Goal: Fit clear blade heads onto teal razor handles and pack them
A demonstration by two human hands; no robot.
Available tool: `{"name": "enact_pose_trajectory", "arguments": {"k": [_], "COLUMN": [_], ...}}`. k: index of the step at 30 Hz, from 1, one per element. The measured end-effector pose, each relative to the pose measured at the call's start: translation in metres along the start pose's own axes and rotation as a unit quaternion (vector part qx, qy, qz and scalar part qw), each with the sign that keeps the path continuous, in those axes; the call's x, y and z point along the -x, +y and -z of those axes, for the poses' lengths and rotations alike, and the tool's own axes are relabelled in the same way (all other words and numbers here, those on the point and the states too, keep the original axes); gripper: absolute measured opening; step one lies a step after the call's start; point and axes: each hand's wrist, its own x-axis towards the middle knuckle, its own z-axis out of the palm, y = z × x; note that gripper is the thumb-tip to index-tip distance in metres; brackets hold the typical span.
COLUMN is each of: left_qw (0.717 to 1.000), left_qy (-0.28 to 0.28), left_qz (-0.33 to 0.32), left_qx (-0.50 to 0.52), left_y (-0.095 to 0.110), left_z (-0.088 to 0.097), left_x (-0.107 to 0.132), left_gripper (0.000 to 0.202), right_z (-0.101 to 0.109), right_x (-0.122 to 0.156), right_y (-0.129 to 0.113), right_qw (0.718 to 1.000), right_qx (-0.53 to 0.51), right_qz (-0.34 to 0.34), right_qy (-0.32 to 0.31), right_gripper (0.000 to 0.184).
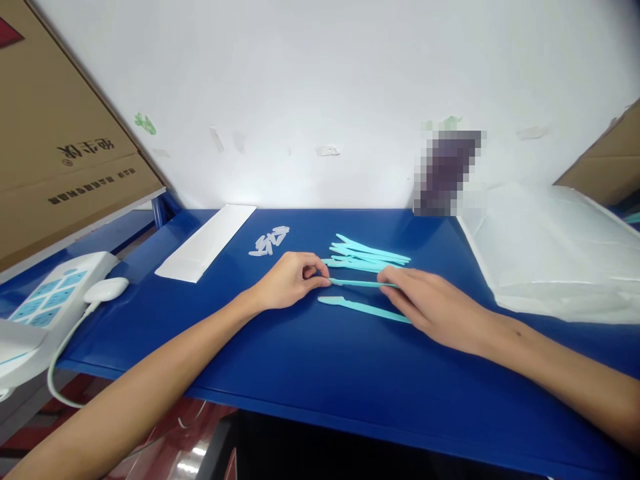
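Observation:
Between my two hands an eyebrow razor (357, 283) with a turquoise handle lies roughly level, just above the blue table. My left hand (287, 280) pinches its blade end, and those fingertips hide the blade. Closed round the handle's other end is my right hand (430, 303). Nearer to me a second turquoise razor (370, 309) rests on the table, its blade pointing left and its handle end by my right hand. Behind my hands lies a loose pile of turquoise razors (370, 252). Several small translucent blade caps (270, 241) are heaped to the left of the pile.
A white paper envelope (207, 243) lies on the blue table (300, 360) at the left. Further left are a power strip (55, 300) with a white plug and a cardboard box (65, 147). A translucent plastic bag (555, 253) covers the right side, before a white wall (320, 87).

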Motion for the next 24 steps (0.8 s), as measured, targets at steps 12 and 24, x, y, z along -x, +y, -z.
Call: {"name": "enact_pose_trajectory", "arguments": {"k": [12,24], "left_qw": [0.947,0.963], "left_qy": [0.084,0.02], "left_qz": [-0.036,0.12], "left_qx": [-0.308,-0.239], "left_y": [-0.021,-0.063], "left_z": [0.058,0.118], "left_x": [0.009,0.033], "left_gripper": [0.033,0.041], "right_z": [0.013,0.0], "right_x": [0.006,0.001], "right_y": [0.03,0.043], "right_qw": [0.994,0.99], "right_qx": [0.05,0.111], "right_qz": [-0.057,-0.046], "right_qy": [0.074,0.08], "right_gripper": [0.048,0.038]}}
